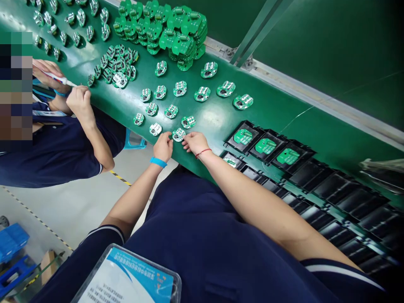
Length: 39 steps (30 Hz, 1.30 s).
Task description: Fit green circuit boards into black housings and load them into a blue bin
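Both my hands meet at one small green circuit board (178, 134) lying near the front edge of the green belt (217, 118). My left hand (163, 146), with a blue wristband, pinches the board's left side. My right hand (195, 142), with a red string on the wrist, pinches its right side. More small boards (171, 111) lie in rows just beyond my fingers. A black tray (318, 185) with pockets sits to my right; three pockets hold green boards (265, 146).
A heap of green boards (164, 29) sits at the far side of the belt, and a smaller pile (117, 65) lies to the left. A co-worker's hand (79, 100) holds a white tool at the left. Blue bins (12, 252) stand on the floor.
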Each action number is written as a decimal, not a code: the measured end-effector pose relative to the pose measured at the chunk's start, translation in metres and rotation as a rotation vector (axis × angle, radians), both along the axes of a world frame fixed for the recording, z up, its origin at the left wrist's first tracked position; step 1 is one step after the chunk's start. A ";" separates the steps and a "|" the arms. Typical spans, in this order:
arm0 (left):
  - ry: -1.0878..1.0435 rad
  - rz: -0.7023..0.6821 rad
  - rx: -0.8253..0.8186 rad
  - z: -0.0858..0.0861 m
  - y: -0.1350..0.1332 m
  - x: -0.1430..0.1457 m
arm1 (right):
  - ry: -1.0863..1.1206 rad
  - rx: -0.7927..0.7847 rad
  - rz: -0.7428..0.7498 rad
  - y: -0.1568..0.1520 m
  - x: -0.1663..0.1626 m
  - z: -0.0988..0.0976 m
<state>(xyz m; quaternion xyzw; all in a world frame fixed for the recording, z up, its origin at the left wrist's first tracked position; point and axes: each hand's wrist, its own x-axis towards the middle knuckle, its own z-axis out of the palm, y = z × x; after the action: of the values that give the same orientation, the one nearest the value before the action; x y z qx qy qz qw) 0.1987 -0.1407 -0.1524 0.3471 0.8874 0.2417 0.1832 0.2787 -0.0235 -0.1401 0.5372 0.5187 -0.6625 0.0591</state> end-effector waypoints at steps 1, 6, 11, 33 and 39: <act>-0.008 -0.003 0.013 -0.001 0.000 0.000 | 0.004 -0.005 0.001 0.001 0.000 0.001; 0.042 -0.119 0.127 0.003 -0.007 0.000 | 0.099 -0.129 -0.058 0.007 0.015 0.015; 0.251 -0.373 0.271 0.021 -0.008 0.006 | 0.173 -0.213 -0.100 0.011 0.040 0.035; -0.993 -0.109 0.065 0.085 0.043 0.178 | -0.051 1.236 0.396 0.000 0.262 0.077; -0.849 -0.217 -0.073 0.060 0.040 0.205 | -0.193 1.274 0.435 0.005 0.311 0.051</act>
<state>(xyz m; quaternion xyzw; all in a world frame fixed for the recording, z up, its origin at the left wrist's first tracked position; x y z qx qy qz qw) 0.4038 -0.1005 -0.0922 0.3014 0.7000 0.3109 0.5679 0.5893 -0.0182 -0.0890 0.4076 0.8962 -0.1498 -0.0910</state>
